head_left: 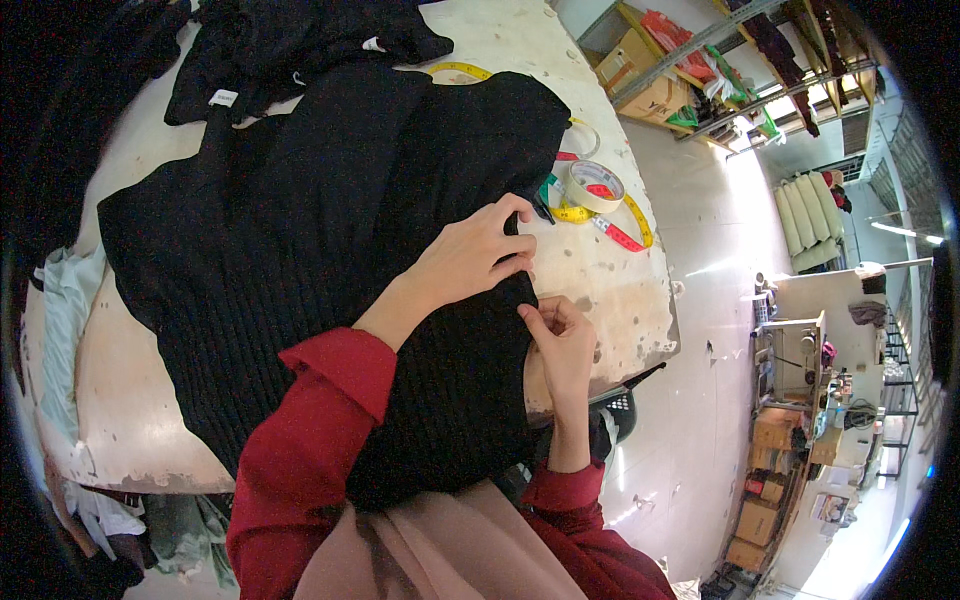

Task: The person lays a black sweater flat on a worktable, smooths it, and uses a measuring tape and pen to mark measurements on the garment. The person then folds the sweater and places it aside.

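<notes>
A black ribbed knit garment point(330, 220) lies spread over the table and hangs past its near edge. At its right edge, my left hand point(478, 252) rests with bent fingers closed on the fabric. Just below and to the right, my right hand point(560, 335) pinches the same edge between thumb and fingertips. Close beyond my hands lie a roll of pale tape point(596, 187) and a yellow and red measuring tape point(625, 236), part of it tucked behind the garment.
More dark garments with white labels point(224, 97) lie at the far left of the table point(150, 400). Pale cloth point(72, 330) drapes over the left side. A dark basket point(622, 412) stands below the right edge. Shelves with cardboard boxes point(655, 95) are beyond, across the floor.
</notes>
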`<state>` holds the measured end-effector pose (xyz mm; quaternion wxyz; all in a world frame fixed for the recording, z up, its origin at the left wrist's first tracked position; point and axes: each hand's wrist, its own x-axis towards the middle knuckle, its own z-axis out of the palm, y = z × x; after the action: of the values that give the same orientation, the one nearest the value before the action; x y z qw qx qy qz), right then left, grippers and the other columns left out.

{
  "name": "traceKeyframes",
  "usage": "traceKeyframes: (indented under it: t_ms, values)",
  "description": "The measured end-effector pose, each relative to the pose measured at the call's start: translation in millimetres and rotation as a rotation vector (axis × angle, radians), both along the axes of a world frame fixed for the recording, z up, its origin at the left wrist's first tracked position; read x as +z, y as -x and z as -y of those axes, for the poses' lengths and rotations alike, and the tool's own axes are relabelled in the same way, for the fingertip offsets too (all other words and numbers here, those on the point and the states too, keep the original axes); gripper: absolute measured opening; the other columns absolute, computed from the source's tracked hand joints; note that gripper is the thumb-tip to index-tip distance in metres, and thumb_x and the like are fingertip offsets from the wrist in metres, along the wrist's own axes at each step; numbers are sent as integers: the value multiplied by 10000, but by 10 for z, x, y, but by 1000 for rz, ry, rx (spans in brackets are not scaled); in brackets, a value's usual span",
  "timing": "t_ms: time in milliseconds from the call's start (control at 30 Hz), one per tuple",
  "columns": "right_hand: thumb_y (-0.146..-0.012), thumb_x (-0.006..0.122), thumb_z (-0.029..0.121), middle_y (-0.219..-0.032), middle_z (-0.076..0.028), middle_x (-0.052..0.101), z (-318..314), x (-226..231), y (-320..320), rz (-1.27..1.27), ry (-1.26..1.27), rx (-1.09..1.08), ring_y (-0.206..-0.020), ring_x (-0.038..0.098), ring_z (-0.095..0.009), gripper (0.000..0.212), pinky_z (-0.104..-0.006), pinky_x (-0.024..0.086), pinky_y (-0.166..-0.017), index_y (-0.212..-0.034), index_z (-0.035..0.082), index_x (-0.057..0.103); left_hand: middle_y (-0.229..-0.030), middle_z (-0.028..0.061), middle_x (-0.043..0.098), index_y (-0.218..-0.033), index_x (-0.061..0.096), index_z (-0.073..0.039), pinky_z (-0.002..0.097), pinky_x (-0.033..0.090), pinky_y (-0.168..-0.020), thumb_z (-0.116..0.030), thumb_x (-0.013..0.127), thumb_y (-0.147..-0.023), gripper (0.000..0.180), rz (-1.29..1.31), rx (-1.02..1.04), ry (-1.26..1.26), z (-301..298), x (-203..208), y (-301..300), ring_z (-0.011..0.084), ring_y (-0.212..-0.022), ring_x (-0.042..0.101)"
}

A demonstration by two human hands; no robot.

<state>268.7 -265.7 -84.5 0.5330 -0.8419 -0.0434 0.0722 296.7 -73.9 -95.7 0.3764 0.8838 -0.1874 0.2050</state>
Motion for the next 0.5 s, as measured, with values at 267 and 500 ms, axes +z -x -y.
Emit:
traceKeyframes:
  t_ms: [267,500]
  values:
    - [-864,717,164,-700,-55,660,3,40,63,-53,21,-31,-624,537,-82,206,-250,431,-592,-888,-38,686,-1201,48,531,-973,629,-112,362,540,-793,-250,630,-907,154,-16,-107,-4,-7,-58,-35,258,-988,620]
    - [-923,650,214,-713,-156,657,12,177,67,-41,275,2,-609,593,-189,249,-315,448,-592,-931,-31,690,-1041,1,578,-913,651,-146,348,542,-728,-249,644,-887,107,-37,-46,-6,79,-89,-36,210,-903,619]
